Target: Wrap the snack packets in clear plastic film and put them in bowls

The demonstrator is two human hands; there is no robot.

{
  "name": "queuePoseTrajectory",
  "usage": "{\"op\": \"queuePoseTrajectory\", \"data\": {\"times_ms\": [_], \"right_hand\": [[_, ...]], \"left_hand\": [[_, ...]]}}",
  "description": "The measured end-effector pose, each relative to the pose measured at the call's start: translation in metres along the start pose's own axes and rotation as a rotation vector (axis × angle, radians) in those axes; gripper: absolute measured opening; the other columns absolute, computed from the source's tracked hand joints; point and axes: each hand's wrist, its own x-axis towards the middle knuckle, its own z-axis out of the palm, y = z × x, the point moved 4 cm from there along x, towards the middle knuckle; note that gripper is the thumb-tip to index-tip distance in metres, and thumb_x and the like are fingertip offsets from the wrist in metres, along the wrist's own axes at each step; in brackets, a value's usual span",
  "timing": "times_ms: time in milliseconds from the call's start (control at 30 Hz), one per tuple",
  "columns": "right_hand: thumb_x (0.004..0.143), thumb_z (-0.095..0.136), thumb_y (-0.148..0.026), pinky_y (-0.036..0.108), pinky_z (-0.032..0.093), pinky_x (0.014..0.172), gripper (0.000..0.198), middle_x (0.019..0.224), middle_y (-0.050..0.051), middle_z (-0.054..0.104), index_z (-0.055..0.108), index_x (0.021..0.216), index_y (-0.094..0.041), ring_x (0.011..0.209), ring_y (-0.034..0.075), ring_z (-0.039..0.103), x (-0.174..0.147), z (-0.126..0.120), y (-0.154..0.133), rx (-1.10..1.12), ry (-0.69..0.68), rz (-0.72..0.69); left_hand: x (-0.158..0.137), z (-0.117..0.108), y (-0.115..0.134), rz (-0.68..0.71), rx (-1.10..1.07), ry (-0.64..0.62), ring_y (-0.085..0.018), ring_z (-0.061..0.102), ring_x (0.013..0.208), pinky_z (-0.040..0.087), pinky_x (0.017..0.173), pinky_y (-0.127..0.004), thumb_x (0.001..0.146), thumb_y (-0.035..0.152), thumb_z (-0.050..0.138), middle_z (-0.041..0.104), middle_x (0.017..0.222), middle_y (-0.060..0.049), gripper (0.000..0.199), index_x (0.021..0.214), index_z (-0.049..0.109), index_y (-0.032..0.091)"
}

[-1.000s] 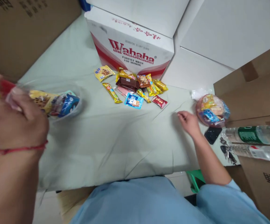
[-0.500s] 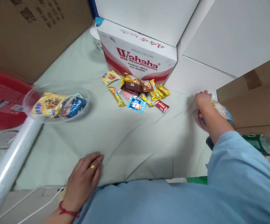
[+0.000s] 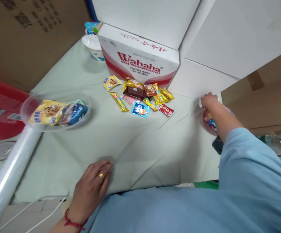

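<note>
1. Pale green cloth (image 3: 130, 139) covered the table, creased across the middle.
2. The person's right hand (image 3: 209, 100) was stretched to the far right, fingers bunched over a crumpled white scrap (image 3: 200, 103); from where I stood I couldn't tell whether they had gripped it.
3. That scrap lay just beside a pinkish bowl (image 3: 206, 122) of wrapped snacks, partly hidden by the forearm. A dark phone (image 3: 218, 145) sat on the near side of the bowl.
4. The left hand (image 3: 91, 184) rested palm down at the near edge, half open with its fingers loosely bent and together, holding nothing that I could see.
5. Wrapped snacks (image 3: 135, 93) were heaped against the Wahaha carton (image 3: 140, 58), with a blue packet (image 3: 140, 109) and a red packet (image 3: 166, 110) at the front.
6. Over on the left, a clear bowl (image 3: 58, 95) held more packets, beside the end of a plastic roll (image 3: 11, 174).
</note>
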Motion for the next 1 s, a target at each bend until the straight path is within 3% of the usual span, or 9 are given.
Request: {"op": "queuePoseTrajectory", "data": {"times_ms": [233, 300, 400, 467, 533, 667, 800, 867, 1000], "right_hand": [[0.093, 0.059, -0.022, 0.054, 0.047, 0.102, 0.034, 0.129, 0.027, 0.070, 0.075, 0.121, -0.010, 0.134, 0.041, 0.054, -0.005, -0.035, 0.010, 0.089, 0.102, 0.126], [0.091, 0.063, -0.024, 0.049, 0.051, 0.094, 0.028, 0.119, 0.023, 0.073, 0.075, 0.113, -0.013, 0.120, 0.038, 0.063, -0.023, -0.054, 0.014, 0.294, 0.208, 0.163], [0.088, 0.068, -0.029, 0.034, 0.051, 0.071, 0.015, 0.091, 0.012, 0.072, 0.069, 0.098, -0.018, 0.083, 0.023, 0.066, -0.071, -0.062, -0.005, 0.949, 0.321, 0.093], [0.083, 0.073, -0.035, 0.025, 0.041, 0.054, 0.020, 0.075, 0.002, 0.063, 0.061, 0.091, -0.021, 0.060, 0.013, 0.053, -0.110, -0.047, -0.038, 1.508, 0.241, 0.030], [0.072, 0.084, -0.038, 0.019, 0.030, 0.046, 0.036, 0.067, -0.005, 0.054, 0.056, 0.087, -0.022, 0.050, 0.007, 0.042, -0.146, -0.027, -0.086, 1.929, 0.002, -0.111], [0.061, 0.094, -0.036, 0.014, 0.018, 0.043, 0.048, 0.060, -0.011, 0.044, 0.055, 0.087, -0.021, 0.045, 0.003, 0.029, -0.206, 0.007, -0.180, 2.340, -0.397, -0.204], [0.063, 0.093, -0.039, 0.016, 0.016, 0.043, 0.046, 0.057, -0.011, 0.043, 0.058, 0.087, -0.020, 0.045, 0.003, 0.026, -0.252, 0.017, -0.250, 2.370, -0.705, -0.242], [0.068, 0.091, -0.046, 0.018, 0.021, 0.045, 0.045, 0.063, -0.007, 0.053, 0.060, 0.088, -0.020, 0.047, 0.004, 0.033, -0.268, 0.015, -0.270, 2.247, -0.790, -0.363], [0.080, 0.079, -0.054, 0.023, 0.031, 0.051, 0.038, 0.067, -0.004, 0.058, 0.066, 0.083, -0.019, 0.055, 0.009, 0.042, -0.263, -0.004, -0.279, 1.811, -0.573, -0.666]], "left_hand": [[-0.036, -0.015, -0.007, -0.148, -0.022, 0.055, -0.024, 0.070, 0.094, 0.059, 0.085, -0.039, 0.103, 0.024, 0.054, 0.073, 0.107, -0.009, 0.019, 0.115, 0.069, 0.020], [-0.033, -0.014, -0.009, -0.229, -0.092, 0.079, -0.023, 0.071, 0.096, 0.059, 0.087, -0.039, 0.103, 0.025, 0.055, 0.074, 0.108, -0.008, 0.019, 0.115, 0.070, 0.022], [-0.012, -0.003, -0.006, -0.342, -0.258, 0.080, -0.021, 0.073, 0.098, 0.060, 0.087, -0.035, 0.103, 0.028, 0.055, 0.075, 0.109, -0.007, 0.020, 0.115, 0.072, 0.024], [0.011, 0.010, 0.000, -0.398, -0.403, 0.044, -0.019, 0.074, 0.097, 0.061, 0.084, -0.032, 0.104, 0.032, 0.054, 0.076, 0.106, -0.005, 0.022, 0.112, 0.073, 0.024], [0.035, 0.026, 0.008, -0.453, -0.552, 0.003, -0.018, 0.074, 0.094, 0.061, 0.082, -0.030, 0.105, 0.038, 0.053, 0.075, 0.101, -0.005, 0.026, 0.105, 0.074, 0.023], [0.076, 0.056, 0.028, -0.501, -0.760, -0.083, -0.019, 0.071, 0.096, 0.062, 0.077, -0.031, 0.102, 0.043, 0.056, 0.071, 0.111, -0.009, 0.030, 0.117, 0.070, 0.021], [0.096, 0.072, 0.045, -0.375, -0.770, -0.117, -0.028, 0.063, 0.130, 0.064, 0.093, -0.041, 0.089, 0.043, 0.075, 0.054, 0.154, -0.017, 0.066, 0.149, 0.054, 0.025], [0.091, 0.076, 0.046, -0.308, -0.744, -0.174, -0.028, 0.063, 0.134, 0.059, 0.106, -0.044, 0.093, 0.037, 0.069, 0.061, 0.150, -0.014, 0.054, 0.145, 0.061, 0.025], [0.054, 0.066, 0.023, -0.439, -0.620, -0.167, -0.023, 0.075, 0.114, 0.059, 0.104, -0.039, 0.102, 0.031, 0.051, 0.079, 0.123, -0.009, 0.036, 0.131, 0.072, 0.024]]}}
